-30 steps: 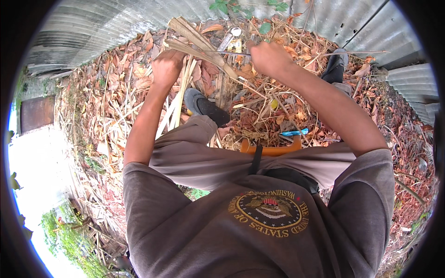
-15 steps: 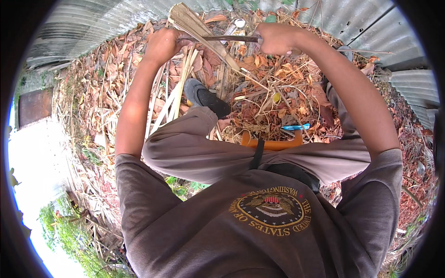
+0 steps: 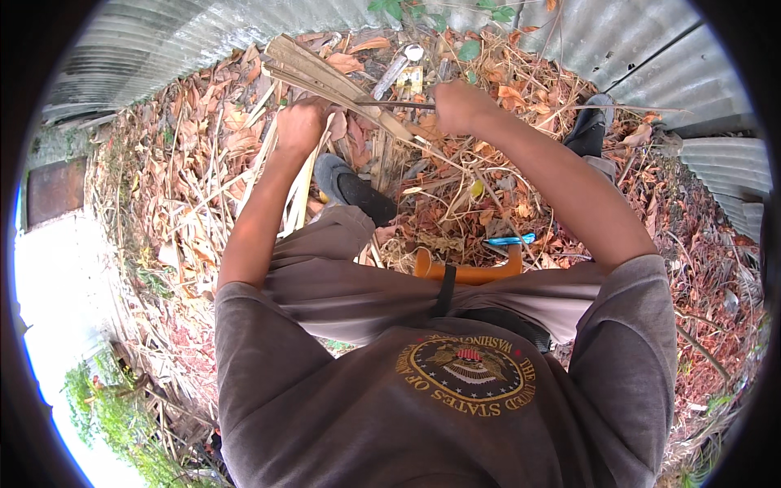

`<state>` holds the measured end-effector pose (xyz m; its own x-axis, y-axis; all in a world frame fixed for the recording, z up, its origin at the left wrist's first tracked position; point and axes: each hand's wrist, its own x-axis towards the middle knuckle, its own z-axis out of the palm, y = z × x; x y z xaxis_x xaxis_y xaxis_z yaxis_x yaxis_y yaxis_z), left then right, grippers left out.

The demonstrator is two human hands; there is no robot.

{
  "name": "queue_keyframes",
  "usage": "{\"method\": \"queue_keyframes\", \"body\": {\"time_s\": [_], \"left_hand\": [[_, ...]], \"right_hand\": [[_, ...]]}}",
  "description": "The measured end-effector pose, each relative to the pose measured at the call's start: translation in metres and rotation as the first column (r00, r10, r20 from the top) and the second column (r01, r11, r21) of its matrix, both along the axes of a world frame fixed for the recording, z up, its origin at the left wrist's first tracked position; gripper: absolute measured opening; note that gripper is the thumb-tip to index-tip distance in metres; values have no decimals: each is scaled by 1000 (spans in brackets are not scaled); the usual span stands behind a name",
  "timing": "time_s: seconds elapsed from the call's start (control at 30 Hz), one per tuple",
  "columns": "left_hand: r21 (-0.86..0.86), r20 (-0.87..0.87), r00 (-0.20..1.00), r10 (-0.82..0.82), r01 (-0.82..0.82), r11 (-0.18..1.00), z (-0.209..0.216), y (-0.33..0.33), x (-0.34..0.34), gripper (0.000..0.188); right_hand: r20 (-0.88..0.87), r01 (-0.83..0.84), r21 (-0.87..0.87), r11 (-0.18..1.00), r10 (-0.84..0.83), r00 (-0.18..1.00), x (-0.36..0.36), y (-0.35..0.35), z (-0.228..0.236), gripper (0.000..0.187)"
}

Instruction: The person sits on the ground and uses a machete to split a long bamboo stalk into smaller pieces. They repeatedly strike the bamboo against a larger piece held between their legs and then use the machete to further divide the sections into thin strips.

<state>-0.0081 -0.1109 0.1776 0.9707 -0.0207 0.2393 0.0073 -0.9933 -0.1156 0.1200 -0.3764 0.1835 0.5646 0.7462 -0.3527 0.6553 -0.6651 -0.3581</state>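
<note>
A dry, split palm-like stalk (image 3: 325, 80) slants over the litter in front of me. My left hand (image 3: 299, 126) is closed at its left side, fingers curled against it; their exact grip is partly hidden. From my right hand (image 3: 464, 107), closed on its near end, a thin dark knife-like blade (image 3: 399, 104) reaches left to the stalk. Whether the blade's far end passes behind the stalk or into it, I cannot tell. Pale split strips (image 3: 299, 191) lie below my left hand.
An orange curved object (image 3: 464, 274) lies across my lap beside a black strap. Beyond it rests a small blue item (image 3: 511, 240). My dark shoes (image 3: 358, 191) stand among dry leaves (image 3: 195, 163). Corrugated metal sheets (image 3: 602, 41) border the far side.
Both hands have come lower, toward me, with the stalk and blade. My right hand has also shifted slightly left, and the stalk's upper end has moved left. The grips look unchanged.
</note>
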Motion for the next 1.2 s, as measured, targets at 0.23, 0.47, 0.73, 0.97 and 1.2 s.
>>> {"method": "queue_keyframes", "body": {"time_s": [0.23,0.47,0.73,0.97,1.2], "left_hand": [[60,136,990,-45,37,998,-14,26,10,15],[92,294,953,-78,53,994,-27,31,14,5],[34,387,922,-3,-10,999,-44,35,6,11],[-36,532,843,77,-68,997,-37,2,1,10],[-146,-28,996,88,-91,985,11,16,-9,31]], "right_hand": [[120,30,-1,1000,-30,992,3,19,1,23],[197,41,-35,999,-33,980,2,23,0,26],[294,19,-41,999,-6,956,1,30,-4,25],[350,57,22,998,-61,935,2,23,-10,24],[21,-111,-7,994,112,994,7,20,12,26]]}}
